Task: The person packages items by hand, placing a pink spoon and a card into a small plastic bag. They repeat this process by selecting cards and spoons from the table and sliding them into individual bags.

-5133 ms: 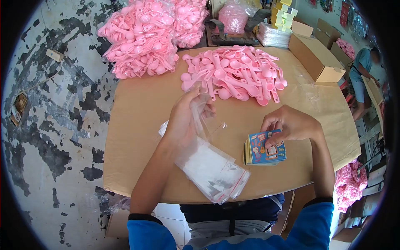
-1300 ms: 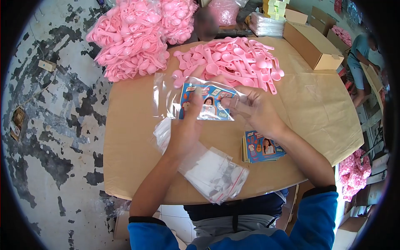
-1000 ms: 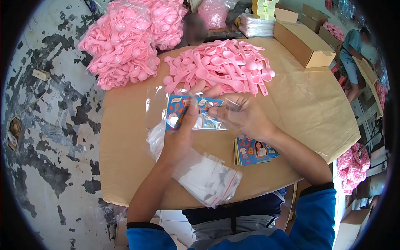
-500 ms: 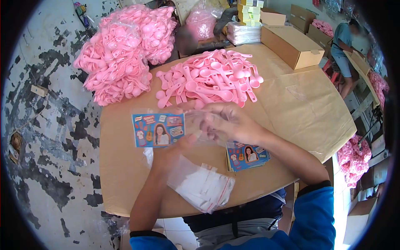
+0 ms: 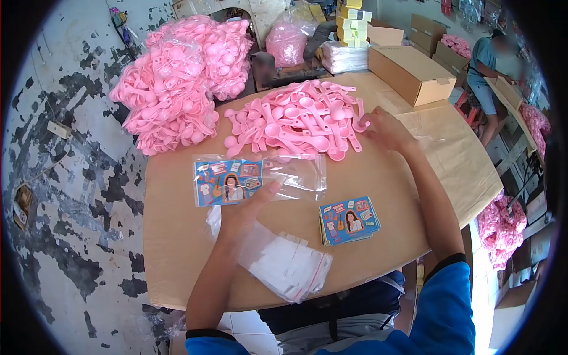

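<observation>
My left hand (image 5: 253, 204) is closed on a clear plastic bag (image 5: 296, 177), which has a blue printed card (image 5: 220, 184) inside its left part. At the right edge of a loose pile of pink spoons (image 5: 296, 121), my right hand (image 5: 387, 129) has its fingers closed around a pink spoon (image 5: 361, 123). A stack of the same blue cards (image 5: 350, 220) lies on the brown-covered table (image 5: 408, 204) between my arms. Under my left wrist, empty clear bags (image 5: 287, 263) are spread near the table's front edge.
Large bags of pink spoons (image 5: 171, 83) stand at the back left. A cardboard box (image 5: 411, 74) sits at the back right, beside packed plastic (image 5: 345, 57) and yellow stacks (image 5: 353, 26). Another person (image 5: 486, 77) is at a separate board on the far right.
My right hand has let go of the plastic bag and moved right and up to the edge of the spoon pile. The bag with the card stays in my left hand.
</observation>
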Motion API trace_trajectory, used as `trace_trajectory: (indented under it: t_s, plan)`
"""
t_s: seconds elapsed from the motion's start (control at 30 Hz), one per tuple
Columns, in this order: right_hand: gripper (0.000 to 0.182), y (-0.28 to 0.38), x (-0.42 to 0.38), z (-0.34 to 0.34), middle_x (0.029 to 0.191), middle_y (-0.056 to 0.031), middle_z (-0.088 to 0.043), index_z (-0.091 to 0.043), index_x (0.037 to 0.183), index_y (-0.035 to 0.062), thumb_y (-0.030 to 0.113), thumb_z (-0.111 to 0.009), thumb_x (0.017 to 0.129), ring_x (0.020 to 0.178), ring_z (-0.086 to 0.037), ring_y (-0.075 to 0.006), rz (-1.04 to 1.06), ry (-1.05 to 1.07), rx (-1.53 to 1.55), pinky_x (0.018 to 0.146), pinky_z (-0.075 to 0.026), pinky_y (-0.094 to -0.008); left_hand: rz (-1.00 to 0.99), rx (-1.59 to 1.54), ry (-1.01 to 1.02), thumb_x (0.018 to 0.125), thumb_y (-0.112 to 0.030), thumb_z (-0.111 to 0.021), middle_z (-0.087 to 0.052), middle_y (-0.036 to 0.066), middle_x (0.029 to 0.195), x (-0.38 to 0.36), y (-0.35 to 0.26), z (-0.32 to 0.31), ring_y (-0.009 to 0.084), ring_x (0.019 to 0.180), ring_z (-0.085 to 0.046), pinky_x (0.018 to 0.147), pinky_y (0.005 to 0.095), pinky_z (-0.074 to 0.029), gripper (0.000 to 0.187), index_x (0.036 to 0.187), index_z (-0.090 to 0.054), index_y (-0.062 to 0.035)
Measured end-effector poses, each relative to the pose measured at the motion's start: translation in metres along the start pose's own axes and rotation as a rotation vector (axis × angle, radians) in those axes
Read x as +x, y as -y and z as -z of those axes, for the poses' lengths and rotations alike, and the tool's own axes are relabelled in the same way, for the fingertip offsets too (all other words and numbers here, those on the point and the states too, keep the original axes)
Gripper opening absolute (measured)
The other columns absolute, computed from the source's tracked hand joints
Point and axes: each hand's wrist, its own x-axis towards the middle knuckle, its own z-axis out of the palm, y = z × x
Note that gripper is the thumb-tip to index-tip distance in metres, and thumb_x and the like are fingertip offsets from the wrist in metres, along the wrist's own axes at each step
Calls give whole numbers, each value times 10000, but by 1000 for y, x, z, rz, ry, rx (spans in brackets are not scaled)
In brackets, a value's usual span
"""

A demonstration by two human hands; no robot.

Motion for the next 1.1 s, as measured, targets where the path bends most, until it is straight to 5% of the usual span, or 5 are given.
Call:
trace_trajectory:
  t_s: [0.27, 0.37, 0.47, 0.8, 1.1]
  plan:
    - [156, 43, -5, 49, 1071, -99, -625, -621, 1027, 82, 126, -638, 879, 1007, -592, -211, 190, -250, 299, 851, -478, -348, 147, -43, -126, 804, -31, -749, -599, 106, 1203, -3, 5, 5, 171, 1100, -577, 933, 324, -489, 503, 1242, -501, -36]
    - [133, 44, 0, 44, 1025, -81, -639, -596, 1027, 61, 129, -586, 913, 918, -608, -143, 145, -106, 1000, 816, -470, -303, 124, -119, -121, 826, -17, -718, -592, 102, 1211, -1, 5, 4, 192, 1131, -571, 960, 347, -477, 526, 1289, -470, -42]
    - [129, 87, -15, 44, 1006, -73, -639, -580, 1047, 34, 98, -564, 936, 861, -610, -99, 44, 109, 1006, 765, -497, -280, 98, -215, -96, 850, -5, -682, -572, 117, 1249, 2, 4, 4, 218, 1178, -553, 1007, 380, -445, 541, 1329, -436, -52]
    - [445, 151, -44, 42, 1148, -86, -622, -474, 1184, 46, 37, -739, 827, 1034, -595, -113, 368, 211, 944, 925, -474, -295, 114, -355, -55, 900, -54, -636, -516, 135, 1341, 6, 9, 9, 253, 1225, -525, 1051, 402, -409, 529, 1371, -395, -87]
    - [495, 178, -55, 28, 1111, -168, -663, -346, 1308, 47, 6, -622, 898, 1116, -624, -225, 301, 168, 1150, 904, -508, -337, 341, -378, 2, 922, -127, -647, -537, 95, 1262, -11, 15, -15, 213, 1198, -539, 1049, 380, -438, 495, 1351, -404, -85]
